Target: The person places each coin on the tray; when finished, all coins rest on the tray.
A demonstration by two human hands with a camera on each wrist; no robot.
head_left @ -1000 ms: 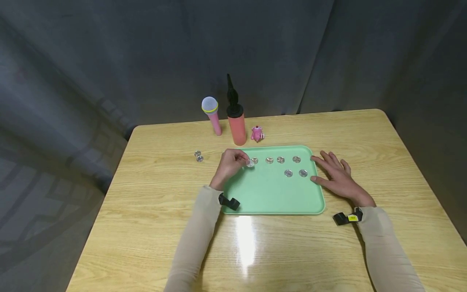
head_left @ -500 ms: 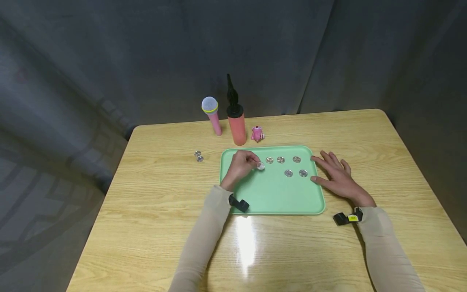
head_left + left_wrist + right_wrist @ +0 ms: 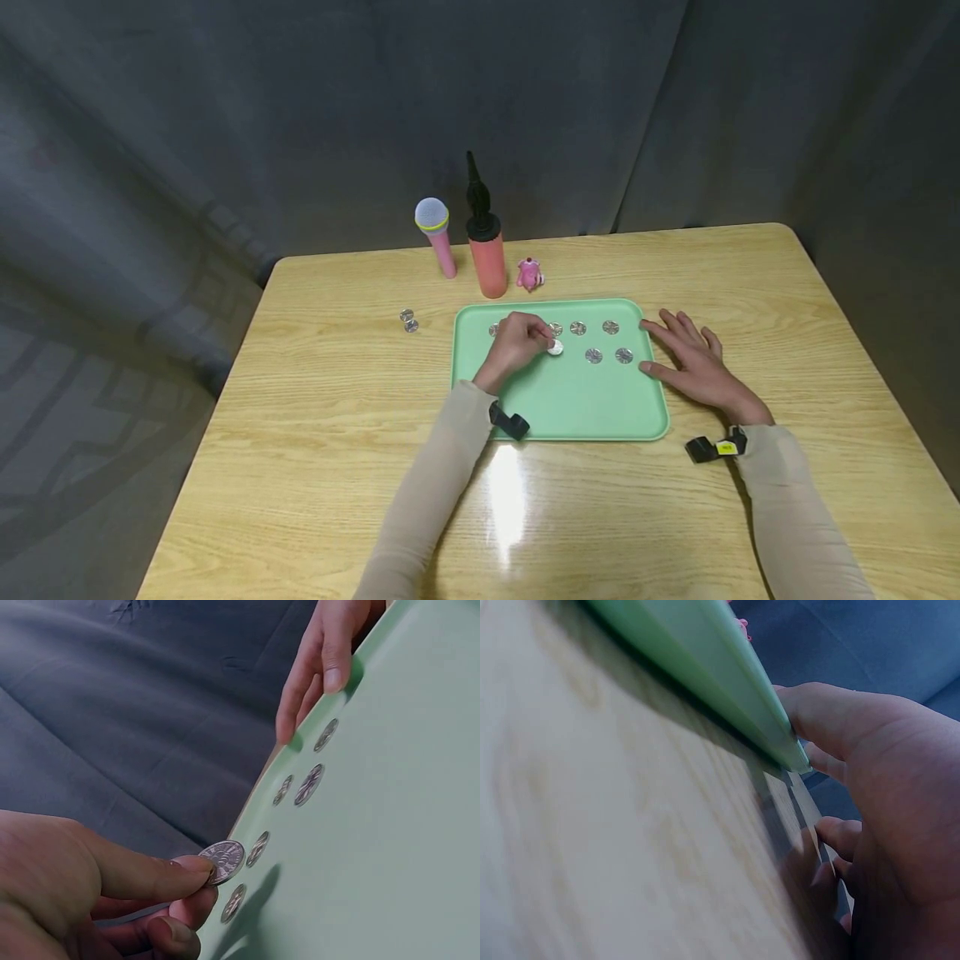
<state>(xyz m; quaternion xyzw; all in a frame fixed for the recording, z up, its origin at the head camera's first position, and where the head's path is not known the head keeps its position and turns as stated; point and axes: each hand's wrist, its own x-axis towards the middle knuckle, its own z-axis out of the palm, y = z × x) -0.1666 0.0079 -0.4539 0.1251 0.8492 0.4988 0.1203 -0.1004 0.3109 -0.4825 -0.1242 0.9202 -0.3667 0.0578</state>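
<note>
Between thumb and index finger my left hand (image 3: 517, 343) pinches a silver coin (image 3: 225, 861), held above the green tray (image 3: 562, 408). In the head view this coin overlaps the area just below the back row. Several more coins lie flat on the tray, such as one coin (image 3: 611, 327) at the back right and another coin (image 3: 624, 356) in the front row. My right hand (image 3: 693, 367) rests at the tray's right rim, fingers spread, with thumb and index fingertip touching the edge. The left hand partly covers the back row of coins.
Two coins (image 3: 408, 321) lie on the wooden table (image 3: 330, 400) left of the tray. Behind it are a pink toy microphone (image 3: 442, 250), a pink balloon pump (image 3: 489, 265) with a black nozzle, and a small pink figurine (image 3: 529, 274). A dark curtain (image 3: 337, 125) hangs at the back.
My left hand has moved right across the tray with the pinched coin, uncovering a coin at the back left. The right hand has stayed at the rim.
</note>
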